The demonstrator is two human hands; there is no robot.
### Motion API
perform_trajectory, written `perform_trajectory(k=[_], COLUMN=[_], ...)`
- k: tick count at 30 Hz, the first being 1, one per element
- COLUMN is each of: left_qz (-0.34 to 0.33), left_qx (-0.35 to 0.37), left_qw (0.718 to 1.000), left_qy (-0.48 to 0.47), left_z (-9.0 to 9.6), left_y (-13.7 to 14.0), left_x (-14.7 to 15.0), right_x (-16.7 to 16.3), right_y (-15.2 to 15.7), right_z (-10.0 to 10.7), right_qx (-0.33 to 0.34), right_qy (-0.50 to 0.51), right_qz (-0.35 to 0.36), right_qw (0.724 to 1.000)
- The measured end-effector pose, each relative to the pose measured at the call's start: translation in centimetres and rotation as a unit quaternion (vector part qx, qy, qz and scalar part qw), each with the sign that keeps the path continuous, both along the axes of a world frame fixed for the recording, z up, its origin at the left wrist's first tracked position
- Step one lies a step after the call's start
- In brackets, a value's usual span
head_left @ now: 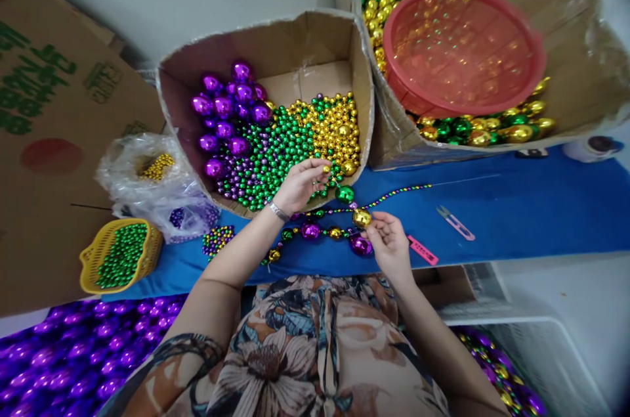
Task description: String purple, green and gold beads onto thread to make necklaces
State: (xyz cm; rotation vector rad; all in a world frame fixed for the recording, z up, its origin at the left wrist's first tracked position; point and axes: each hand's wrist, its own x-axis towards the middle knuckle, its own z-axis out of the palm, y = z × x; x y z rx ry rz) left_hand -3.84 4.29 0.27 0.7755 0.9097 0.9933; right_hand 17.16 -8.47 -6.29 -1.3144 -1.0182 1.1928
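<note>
Over the near rim of the cardboard bead box (pixel 275 52), I see the left hand (pixel 302 188) with its fingers pinching a small gold bead (pixel 327 169). Just in front of that box, the right hand's (pixel 391 246) fingers grip a large gold bead (pixel 361 218) on the bead strand (pixel 344 194), over the worktop (pixel 541 220).
</note>
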Motion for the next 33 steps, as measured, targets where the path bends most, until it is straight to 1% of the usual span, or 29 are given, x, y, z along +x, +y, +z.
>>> perform_trajectory(k=[3,10,13,16,17,19,21,24,29,33], left_qz=[0.0,0.003,0.006,0.007,0.01,0.018,0.023,0.009,-0.029,-0.05], left_qx=[-0.027,-0.036,-0.033,-0.014,0.001,0.056,0.127,0.213,0.301,0.352], left_qw=[0.999,0.998,0.998,0.999,1.0,0.998,0.99,0.974,0.947,0.927], left_qy=[-0.028,-0.053,-0.049,-0.033,-0.019,0.022,0.059,0.076,0.109,0.12], left_z=[0.1,-0.2,-0.2,-0.2,-0.2,-0.1,0.1,0.8,2.1,3.2], left_y=[-1.0,-1.4,-1.6,-1.8,-1.9,-2.0,-2.2,-2.3,-3.0,-3.7], left_x=[-0.2,-0.1,0.0,0.0,0.1,0.5,1.2,2.8,5.4,6.6], right_x=[-0.1,-0.1,-0.2,-0.2,-0.2,0.0,0.5,1.8,3.8,4.0], right_y=[0.1,0.1,0.1,0.2,0.2,0.4,0.6,0.9,0.6,0.1], right_z=[-0.1,-0.3,-0.4,-0.2,-0.1,0.2,0.5,0.9,1.0,1.8], right_qx=[0.002,-0.002,0.001,0.001,0.001,0.005,0.016,0.032,0.027,0.023], right_qy=[-0.013,-0.025,-0.023,-0.024,-0.025,-0.028,-0.041,-0.07,-0.085,-0.063], right_qz=[0.007,0.015,0.016,0.012,0.011,0.009,0.007,-0.005,-0.03,-0.032], right_qw=[1.0,1.0,1.0,1.0,1.0,1.0,0.999,0.997,0.996,0.997])
